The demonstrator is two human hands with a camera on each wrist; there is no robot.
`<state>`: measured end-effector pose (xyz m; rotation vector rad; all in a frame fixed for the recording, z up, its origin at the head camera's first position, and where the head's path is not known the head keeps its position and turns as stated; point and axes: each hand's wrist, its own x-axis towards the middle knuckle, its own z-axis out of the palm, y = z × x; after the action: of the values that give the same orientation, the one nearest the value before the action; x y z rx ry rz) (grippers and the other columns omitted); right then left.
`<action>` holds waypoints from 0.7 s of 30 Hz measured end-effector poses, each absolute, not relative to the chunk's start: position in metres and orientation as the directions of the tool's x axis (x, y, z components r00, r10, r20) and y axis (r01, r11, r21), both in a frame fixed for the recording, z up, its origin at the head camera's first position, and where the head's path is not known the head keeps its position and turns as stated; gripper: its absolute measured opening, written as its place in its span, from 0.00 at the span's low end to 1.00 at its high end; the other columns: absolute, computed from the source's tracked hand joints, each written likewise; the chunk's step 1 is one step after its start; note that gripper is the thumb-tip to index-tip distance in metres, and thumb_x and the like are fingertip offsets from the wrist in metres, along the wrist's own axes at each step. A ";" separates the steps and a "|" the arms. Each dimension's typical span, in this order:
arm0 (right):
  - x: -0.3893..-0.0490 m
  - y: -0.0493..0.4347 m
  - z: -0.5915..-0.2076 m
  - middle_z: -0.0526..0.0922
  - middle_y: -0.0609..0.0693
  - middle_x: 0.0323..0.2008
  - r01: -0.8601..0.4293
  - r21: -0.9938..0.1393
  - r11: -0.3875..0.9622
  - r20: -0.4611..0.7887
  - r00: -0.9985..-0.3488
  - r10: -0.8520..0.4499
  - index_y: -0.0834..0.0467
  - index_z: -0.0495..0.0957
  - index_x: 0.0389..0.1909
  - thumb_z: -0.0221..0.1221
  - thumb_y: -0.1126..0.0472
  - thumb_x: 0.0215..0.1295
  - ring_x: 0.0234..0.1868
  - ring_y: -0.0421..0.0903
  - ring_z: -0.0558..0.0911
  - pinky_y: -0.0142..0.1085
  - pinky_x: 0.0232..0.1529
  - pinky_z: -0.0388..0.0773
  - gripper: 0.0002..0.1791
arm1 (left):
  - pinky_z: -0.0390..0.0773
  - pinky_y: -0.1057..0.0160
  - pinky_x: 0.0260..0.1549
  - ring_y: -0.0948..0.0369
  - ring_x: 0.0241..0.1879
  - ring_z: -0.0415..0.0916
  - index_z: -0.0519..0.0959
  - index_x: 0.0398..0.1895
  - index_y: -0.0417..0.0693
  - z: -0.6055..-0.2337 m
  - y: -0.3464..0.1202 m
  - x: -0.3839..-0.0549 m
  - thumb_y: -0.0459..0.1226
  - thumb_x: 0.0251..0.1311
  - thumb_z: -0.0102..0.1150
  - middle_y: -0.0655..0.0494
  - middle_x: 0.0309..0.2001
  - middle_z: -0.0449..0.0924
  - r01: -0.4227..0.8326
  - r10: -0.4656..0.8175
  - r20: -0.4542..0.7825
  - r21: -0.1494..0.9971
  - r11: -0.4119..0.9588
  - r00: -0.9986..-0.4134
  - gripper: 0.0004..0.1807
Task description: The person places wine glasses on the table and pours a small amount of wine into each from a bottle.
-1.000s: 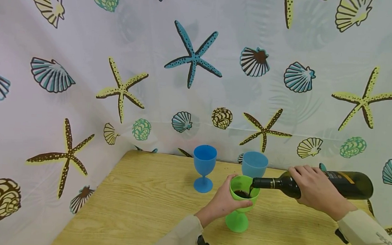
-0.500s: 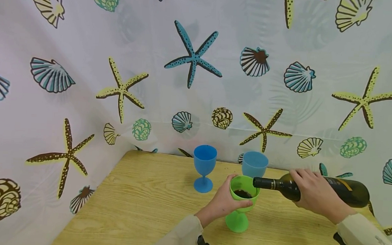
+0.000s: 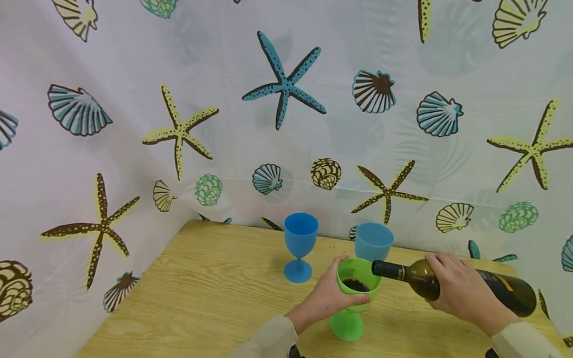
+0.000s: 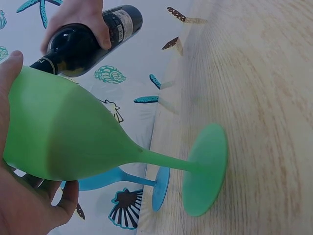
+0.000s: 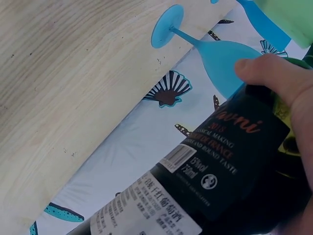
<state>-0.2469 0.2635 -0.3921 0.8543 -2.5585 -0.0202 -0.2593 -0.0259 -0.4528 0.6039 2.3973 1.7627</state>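
My left hand (image 3: 326,297) grips the bowl of a green goblet (image 3: 347,325), thumb across its near side. The goblet stands upright on the table, and dark wine (image 3: 356,285) shows inside its bowl. In my right hand (image 3: 465,291) is a dark glass wine bottle (image 3: 509,290), held round its shoulder and body. Its mouth is at the goblet's right rim, the neck a little higher than the base, and no stream shows from it. The left wrist view has the goblet's stem and foot (image 4: 205,169); printed labels (image 5: 146,208) fill much of the right wrist view.
A darker blue goblet (image 3: 300,244) stands upright at the back, left of the green one. Directly behind the green goblet is a lighter blue goblet (image 3: 373,240), its lower part hidden. The wooden table (image 3: 202,293) meets a shell-and-starfish curtain (image 3: 219,159) at the back.
A second ago wine ran from the bottle into the green goblet; the stream has stopped. The bottle's base has dropped, tilting the mouth upward. My left hand and the goblet have stayed put.
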 end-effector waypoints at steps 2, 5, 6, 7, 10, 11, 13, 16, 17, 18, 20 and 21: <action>-0.246 0.264 -0.394 0.77 0.61 0.43 -0.566 0.137 0.813 0.410 -0.714 -0.567 0.67 0.70 0.52 0.78 0.51 0.29 0.44 0.60 0.78 0.56 0.40 0.75 0.47 | 0.75 0.61 0.45 0.62 0.49 0.72 0.54 0.70 0.54 -0.453 -0.026 -0.259 0.49 0.48 0.72 0.62 0.52 0.71 0.251 0.375 0.147 0.936 0.246 -0.915 0.48; -0.246 0.264 -0.396 0.77 0.62 0.44 -0.561 0.128 0.818 0.415 -0.718 -0.558 0.67 0.70 0.53 0.79 0.51 0.29 0.44 0.61 0.78 0.57 0.39 0.75 0.47 | 0.75 0.60 0.45 0.62 0.49 0.72 0.54 0.70 0.54 -0.453 -0.025 -0.259 0.49 0.48 0.72 0.61 0.52 0.71 0.249 0.376 0.145 0.938 0.243 -0.915 0.49; -0.246 0.265 -0.397 0.77 0.62 0.44 -0.561 0.127 0.818 0.417 -0.718 -0.557 0.67 0.70 0.53 0.79 0.50 0.29 0.44 0.61 0.78 0.57 0.39 0.75 0.47 | 0.75 0.60 0.45 0.62 0.49 0.72 0.54 0.70 0.54 -0.453 -0.025 -0.259 0.49 0.48 0.72 0.61 0.52 0.71 0.248 0.377 0.144 0.938 0.243 -0.915 0.49; -0.246 0.265 -0.398 0.77 0.62 0.43 -0.560 0.129 0.819 0.418 -0.718 -0.556 0.68 0.70 0.52 0.79 0.50 0.29 0.43 0.61 0.78 0.57 0.39 0.76 0.48 | 0.75 0.60 0.45 0.62 0.49 0.72 0.54 0.70 0.54 -0.453 -0.025 -0.259 0.49 0.48 0.72 0.61 0.52 0.71 0.247 0.377 0.144 0.938 0.242 -0.915 0.49; -0.246 0.265 -0.401 0.77 0.62 0.42 -0.564 0.124 0.817 0.429 -0.712 -0.556 0.68 0.70 0.52 0.79 0.50 0.29 0.41 0.59 0.78 0.56 0.38 0.76 0.48 | 0.74 0.60 0.45 0.62 0.49 0.72 0.54 0.70 0.55 -0.453 -0.025 -0.260 0.49 0.48 0.72 0.62 0.52 0.70 0.248 0.375 0.145 0.938 0.243 -0.916 0.48; -0.246 0.265 -0.402 0.77 0.62 0.41 -0.565 0.120 0.816 0.433 -0.710 -0.555 0.69 0.70 0.51 0.79 0.50 0.28 0.41 0.59 0.78 0.55 0.38 0.76 0.48 | 0.74 0.60 0.45 0.62 0.49 0.72 0.54 0.70 0.55 -0.453 -0.024 -0.260 0.49 0.48 0.72 0.62 0.52 0.70 0.248 0.375 0.145 0.938 0.243 -0.916 0.48; -0.246 0.265 -0.404 0.77 0.61 0.40 -0.571 0.109 0.814 0.444 -0.704 -0.554 0.69 0.70 0.51 0.79 0.50 0.28 0.39 0.58 0.78 0.54 0.37 0.77 0.47 | 0.74 0.60 0.45 0.62 0.49 0.72 0.54 0.70 0.55 -0.454 -0.024 -0.260 0.49 0.48 0.72 0.62 0.52 0.70 0.249 0.374 0.146 0.937 0.244 -0.916 0.48; -0.245 0.265 -0.407 0.77 0.61 0.39 -0.579 0.093 0.810 0.458 -0.698 -0.551 0.69 0.70 0.50 0.79 0.51 0.27 0.37 0.57 0.79 0.52 0.36 0.77 0.47 | 0.74 0.60 0.45 0.62 0.50 0.72 0.54 0.70 0.55 -0.454 -0.024 -0.259 0.49 0.48 0.72 0.61 0.53 0.70 0.249 0.377 0.146 0.938 0.241 -0.915 0.48; -0.245 0.265 -0.408 0.77 0.61 0.39 -0.579 0.087 0.810 0.459 -0.699 -0.549 0.69 0.70 0.50 0.79 0.51 0.27 0.37 0.56 0.79 0.52 0.36 0.78 0.47 | 0.74 0.60 0.45 0.62 0.50 0.72 0.54 0.70 0.55 -0.454 -0.024 -0.259 0.49 0.48 0.72 0.61 0.53 0.70 0.249 0.377 0.145 0.938 0.242 -0.915 0.48; -0.245 0.265 -0.409 0.77 0.61 0.39 -0.579 0.080 0.811 0.458 -0.701 -0.546 0.69 0.70 0.50 0.79 0.51 0.28 0.37 0.56 0.79 0.52 0.35 0.78 0.47 | 0.74 0.60 0.45 0.62 0.50 0.72 0.54 0.70 0.55 -0.454 -0.024 -0.259 0.49 0.49 0.71 0.61 0.53 0.70 0.248 0.377 0.144 0.937 0.244 -0.915 0.48; -0.245 0.266 -0.411 0.77 0.61 0.39 -0.576 0.064 0.815 0.457 -0.709 -0.537 0.69 0.70 0.51 0.79 0.51 0.28 0.37 0.57 0.79 0.51 0.36 0.78 0.47 | 0.74 0.59 0.45 0.62 0.50 0.71 0.54 0.70 0.55 -0.454 -0.024 -0.259 0.49 0.48 0.71 0.61 0.53 0.70 0.247 0.374 0.141 0.936 0.252 -0.916 0.48; -0.245 0.266 -0.412 0.77 0.61 0.40 -0.574 0.056 0.817 0.454 -0.714 -0.533 0.69 0.70 0.51 0.79 0.51 0.28 0.37 0.57 0.79 0.51 0.36 0.78 0.47 | 0.74 0.59 0.45 0.61 0.50 0.71 0.54 0.70 0.55 -0.454 -0.024 -0.259 0.50 0.48 0.71 0.61 0.53 0.70 0.246 0.372 0.139 0.935 0.256 -0.918 0.48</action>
<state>-0.2445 0.2657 -0.4121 0.8224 -2.5422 0.1218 -0.2594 -0.0245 -0.4536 0.5937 2.4010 1.7538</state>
